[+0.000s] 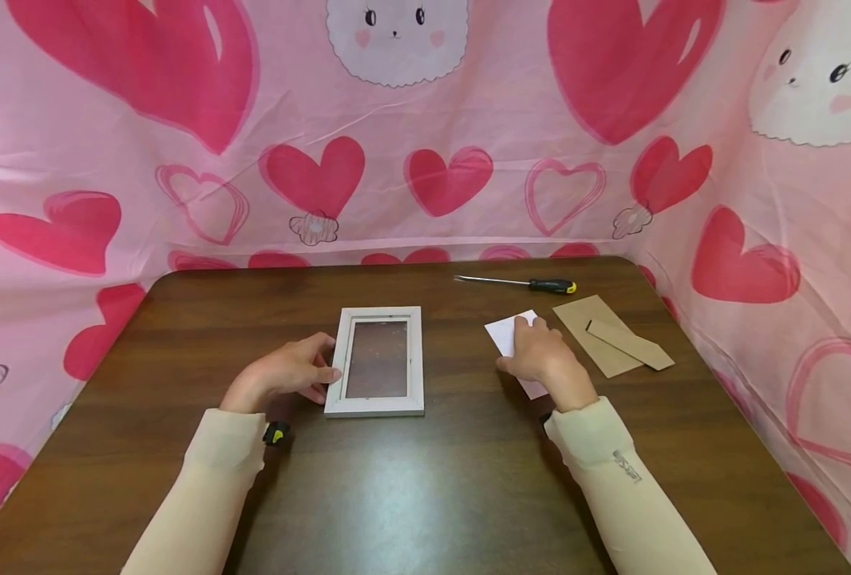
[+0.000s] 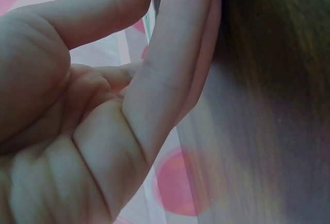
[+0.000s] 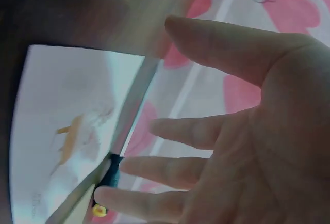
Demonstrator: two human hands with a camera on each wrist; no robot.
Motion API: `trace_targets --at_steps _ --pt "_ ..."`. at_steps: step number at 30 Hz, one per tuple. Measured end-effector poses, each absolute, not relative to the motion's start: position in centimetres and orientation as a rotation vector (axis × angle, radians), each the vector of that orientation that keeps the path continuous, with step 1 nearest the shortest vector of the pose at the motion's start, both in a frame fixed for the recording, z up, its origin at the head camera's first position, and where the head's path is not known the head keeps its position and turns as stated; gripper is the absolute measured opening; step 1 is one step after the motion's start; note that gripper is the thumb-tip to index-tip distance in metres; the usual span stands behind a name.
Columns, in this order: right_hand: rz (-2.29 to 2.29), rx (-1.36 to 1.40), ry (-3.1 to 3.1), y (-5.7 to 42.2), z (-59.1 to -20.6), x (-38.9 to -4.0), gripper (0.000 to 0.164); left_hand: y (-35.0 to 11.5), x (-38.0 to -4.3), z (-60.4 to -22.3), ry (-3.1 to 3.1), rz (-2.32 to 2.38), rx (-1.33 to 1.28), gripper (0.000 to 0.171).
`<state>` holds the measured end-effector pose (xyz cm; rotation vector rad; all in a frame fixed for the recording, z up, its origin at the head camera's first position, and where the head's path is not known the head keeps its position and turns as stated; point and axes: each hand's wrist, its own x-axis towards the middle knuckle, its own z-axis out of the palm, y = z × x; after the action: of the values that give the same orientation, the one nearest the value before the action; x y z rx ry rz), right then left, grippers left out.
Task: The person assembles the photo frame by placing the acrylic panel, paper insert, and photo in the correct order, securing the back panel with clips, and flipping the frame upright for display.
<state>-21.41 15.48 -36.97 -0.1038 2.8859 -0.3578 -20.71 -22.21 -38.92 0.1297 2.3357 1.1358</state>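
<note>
A white picture frame [image 1: 416, 359] with a dark brown pane area lies on the table, left of the middle. My left hand [image 1: 292, 367] holds its left edge, the thumb on the rim; in the left wrist view, the hand [image 2: 118, 100] mostly hides the frame. My right hand [image 1: 540, 355] is over a small white sheet [image 1: 501, 331] to the right. From the right wrist, the right hand [image 3: 221, 146] shows spread, straight fingers, apart from the sheet [image 3: 46, 110], which bears a faint orange-brown mark.
A brown backing board [image 1: 587, 319] with a stand leg [image 1: 630, 343] lies right of the sheet. Behind them is a screwdriver [image 1: 551, 285] with a black and yellow handle. Pink heart-patterned cloth [image 1: 425, 224] borders the wooden table [image 1: 397, 495] at the back and sides.
</note>
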Motion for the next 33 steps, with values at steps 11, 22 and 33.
trace_targets --at_steps 11,22,33 --pt "-0.319 0.051 2.796 15.8 -38.3 -22.2 0.077 -22.2 -20.8 -38.9 2.329 1.145 0.145 0.059" --pt "-0.236 -0.069 2.826 16.1 -38.6 -22.5 0.071 -22.4 -20.7 -38.9 2.337 1.142 0.153 0.058" --pt "-0.247 -0.026 2.828 15.7 -38.5 -22.3 0.074 -22.4 -20.6 -38.7 2.323 1.157 0.176 0.059"
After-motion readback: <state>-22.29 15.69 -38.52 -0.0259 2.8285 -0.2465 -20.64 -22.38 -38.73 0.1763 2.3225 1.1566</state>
